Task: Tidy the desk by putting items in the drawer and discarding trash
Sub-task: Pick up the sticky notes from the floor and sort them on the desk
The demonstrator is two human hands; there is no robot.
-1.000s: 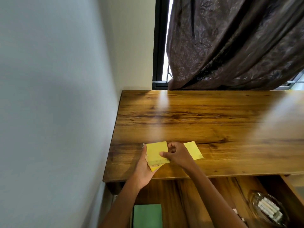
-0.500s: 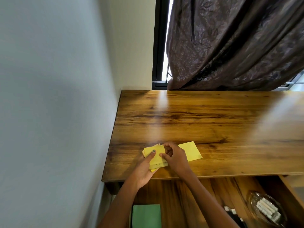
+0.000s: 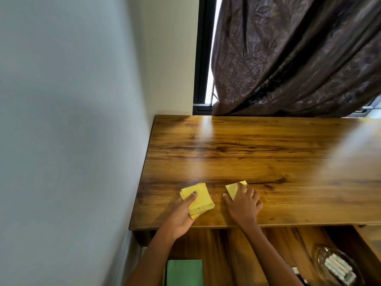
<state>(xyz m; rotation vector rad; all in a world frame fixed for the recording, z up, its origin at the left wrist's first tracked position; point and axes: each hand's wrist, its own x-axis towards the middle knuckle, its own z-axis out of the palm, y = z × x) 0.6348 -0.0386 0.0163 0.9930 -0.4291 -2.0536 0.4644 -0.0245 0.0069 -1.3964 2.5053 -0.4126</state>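
Note:
My left hand [image 3: 181,215] holds a small stack of yellow sticky notes [image 3: 201,200] just above the near left part of the wooden desk [image 3: 268,157], thumb pressed on top. To its right, my right hand [image 3: 243,205] lies flat on the desk with its fingers resting on a single yellow sticky note [image 3: 234,188]. Below the desk's front edge the open drawer [image 3: 237,250] shows its wooden bottom.
In the drawer lie a green notebook [image 3: 184,272] at the left and a clear glass dish [image 3: 338,267] holding white sticks at the right. A grey wall runs along the desk's left side. A dark curtain [image 3: 299,58] hangs over the window behind the desk.
My right hand has left the stack and moved right onto the loose yellow note. My left hand keeps the stack and has shifted slightly left.

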